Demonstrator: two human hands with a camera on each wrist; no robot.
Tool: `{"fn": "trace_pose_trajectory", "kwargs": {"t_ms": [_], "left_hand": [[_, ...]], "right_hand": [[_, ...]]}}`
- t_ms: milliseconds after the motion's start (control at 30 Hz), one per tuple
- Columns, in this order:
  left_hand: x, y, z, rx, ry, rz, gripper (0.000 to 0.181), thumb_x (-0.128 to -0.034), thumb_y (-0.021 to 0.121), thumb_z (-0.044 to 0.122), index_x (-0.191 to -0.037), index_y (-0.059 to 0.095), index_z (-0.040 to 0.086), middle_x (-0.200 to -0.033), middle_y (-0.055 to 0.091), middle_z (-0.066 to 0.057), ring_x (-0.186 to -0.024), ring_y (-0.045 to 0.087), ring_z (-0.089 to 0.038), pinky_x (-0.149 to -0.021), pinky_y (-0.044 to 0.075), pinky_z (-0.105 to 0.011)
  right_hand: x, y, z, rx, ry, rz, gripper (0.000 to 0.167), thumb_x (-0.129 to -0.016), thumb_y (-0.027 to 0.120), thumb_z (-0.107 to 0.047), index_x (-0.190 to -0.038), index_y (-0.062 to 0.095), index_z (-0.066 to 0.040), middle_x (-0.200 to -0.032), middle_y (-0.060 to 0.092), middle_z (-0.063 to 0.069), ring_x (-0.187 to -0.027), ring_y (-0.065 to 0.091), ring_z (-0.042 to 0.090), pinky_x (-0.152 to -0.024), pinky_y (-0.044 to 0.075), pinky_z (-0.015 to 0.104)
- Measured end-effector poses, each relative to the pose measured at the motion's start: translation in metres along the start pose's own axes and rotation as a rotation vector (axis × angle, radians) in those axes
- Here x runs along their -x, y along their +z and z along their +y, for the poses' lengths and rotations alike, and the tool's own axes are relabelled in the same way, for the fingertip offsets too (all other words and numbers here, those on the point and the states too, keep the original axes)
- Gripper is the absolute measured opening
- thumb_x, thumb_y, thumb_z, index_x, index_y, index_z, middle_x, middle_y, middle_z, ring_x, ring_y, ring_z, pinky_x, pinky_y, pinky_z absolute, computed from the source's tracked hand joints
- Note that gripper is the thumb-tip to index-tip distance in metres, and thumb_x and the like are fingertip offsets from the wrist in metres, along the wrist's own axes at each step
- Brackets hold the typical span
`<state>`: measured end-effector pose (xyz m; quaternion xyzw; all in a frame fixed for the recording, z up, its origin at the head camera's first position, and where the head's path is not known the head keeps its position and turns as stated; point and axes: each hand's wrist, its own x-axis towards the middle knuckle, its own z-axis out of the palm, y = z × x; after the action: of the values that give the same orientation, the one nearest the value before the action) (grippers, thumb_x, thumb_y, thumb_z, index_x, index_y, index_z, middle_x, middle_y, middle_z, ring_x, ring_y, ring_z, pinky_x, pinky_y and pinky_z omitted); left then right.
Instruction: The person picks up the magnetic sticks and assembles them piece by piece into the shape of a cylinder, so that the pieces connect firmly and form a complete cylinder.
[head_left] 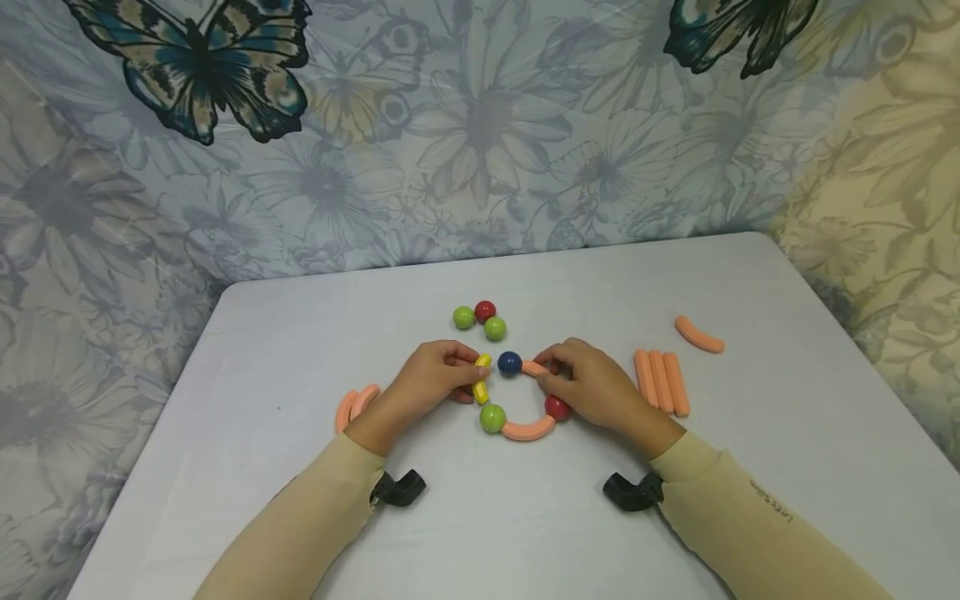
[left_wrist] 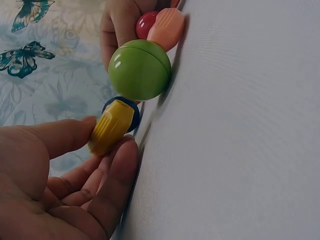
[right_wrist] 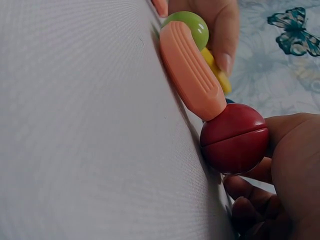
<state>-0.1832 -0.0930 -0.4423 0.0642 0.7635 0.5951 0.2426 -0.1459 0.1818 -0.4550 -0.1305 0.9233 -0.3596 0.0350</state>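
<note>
Between thumb and fingers my left hand (head_left: 438, 375) pinches a curved yellow piece (head_left: 480, 392), which stands beside the green ball (head_left: 492, 417) and below left of the blue ball (head_left: 509, 363). A curved orange piece (head_left: 528, 430) links the green ball to a red ball (head_left: 557, 407). My right hand (head_left: 592, 385) grips another orange piece (head_left: 534, 368) that runs from the blue ball; its far end is hidden by the fingers. In the right wrist view the red ball (right_wrist: 234, 138) sits against the right hand. In the left wrist view the yellow piece (left_wrist: 111, 127) lies between thumb and fingertips.
Two green balls (head_left: 463, 317) and a red ball (head_left: 485, 311) lie behind the ring. Three straight orange pieces (head_left: 662, 382) and one curved orange piece (head_left: 699, 335) are at the right. Curved orange pieces (head_left: 346, 411) lie at the left, partly behind the left wrist.
</note>
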Motion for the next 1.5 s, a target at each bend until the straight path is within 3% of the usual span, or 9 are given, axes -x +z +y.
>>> {"fn": "trace_pose_trajectory", "kwargs": {"t_ms": [933, 1500], "left_hand": [[-0.0025, 0.0029, 0.005, -0.09, -0.023, -0.024, 0.029, -0.0976, 0.085, 0.018, -0.119, 0.075, 0.002, -0.099, 0.079, -0.006, -0.077, 0.072, -0.019, -0.073, 0.063, -0.033], [0.0013, 0.0067, 0.008, -0.265, 0.017, -0.014, 0.026, -0.1005, 0.083, 0.024, -0.12, 0.082, 0.007, -0.095, 0.076, -0.001, -0.076, 0.067, -0.018, -0.066, 0.057, -0.029]], "right_hand": [[-0.001, 0.0012, 0.0017, 0.011, 0.0, 0.012, 0.025, -0.102, 0.077, -0.019, -0.124, 0.078, -0.009, -0.1, 0.064, 0.0, -0.085, 0.056, 0.019, -0.071, 0.048, 0.038], [0.0001, -0.0007, -0.0021, 0.006, 0.006, 0.009, 0.025, -0.102, 0.076, -0.018, -0.125, 0.078, -0.008, -0.1, 0.064, 0.001, -0.084, 0.055, 0.019, -0.071, 0.047, 0.038]]}}
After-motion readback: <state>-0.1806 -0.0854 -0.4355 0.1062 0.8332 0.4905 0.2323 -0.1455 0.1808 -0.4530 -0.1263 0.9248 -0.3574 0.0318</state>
